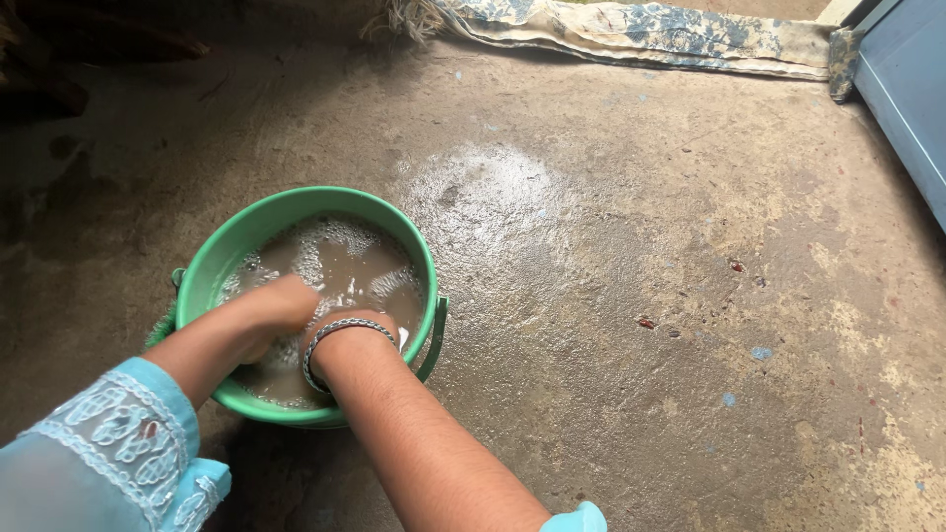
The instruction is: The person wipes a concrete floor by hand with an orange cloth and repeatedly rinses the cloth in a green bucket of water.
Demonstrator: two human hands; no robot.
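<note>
Head view: wet concrete floor (611,296) fills the frame. Patterned blue-and-cream cloth (650,34) is laid along the edge at 12 o'clock; a blue panel (907,99) is seen at 2 o'clock. Green bucket (202,271) is set at 8 o'clock, filled with murky, foamy water (350,261). Left hand (281,305) is dipped in at the bucket's centre, fingers submerged, grip cannot be told. Right hand (345,330), wrist ringed by bangles (340,328), is sunk beside it, touching; whether anything is held cannot be told.
</note>
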